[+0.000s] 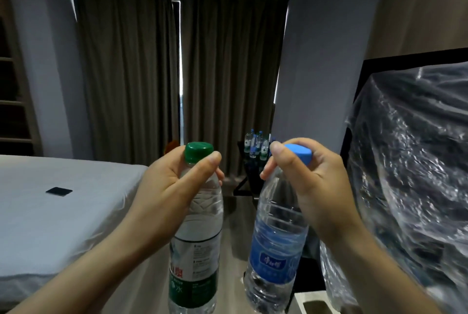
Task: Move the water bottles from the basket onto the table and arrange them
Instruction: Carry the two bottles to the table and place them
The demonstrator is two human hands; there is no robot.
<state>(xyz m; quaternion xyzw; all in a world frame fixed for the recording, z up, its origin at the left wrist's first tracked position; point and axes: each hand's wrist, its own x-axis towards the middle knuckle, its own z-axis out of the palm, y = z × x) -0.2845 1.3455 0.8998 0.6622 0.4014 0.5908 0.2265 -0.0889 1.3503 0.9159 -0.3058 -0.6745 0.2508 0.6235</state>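
My left hand (172, 182) grips the neck of a clear water bottle (196, 242) with a green cap and a green-and-white label. A second clear bottle (276, 242), with a blue cap and blue label, hangs by its neck from my right hand (307, 184). Both bottles are held up in front of me, side by side and apart. Far ahead, by the curtain, several more bottles (257, 145) stand together on a small dark table (249, 169). No basket shows clearly.
A bed with a white sheet (63, 212) fills the left, a small dark flat object (59, 191) lying on it. At the right stands something bulky wrapped in clear plastic (410, 174). Wooden floor (240, 212) runs between them. A pale edge (311, 301) shows at the bottom.
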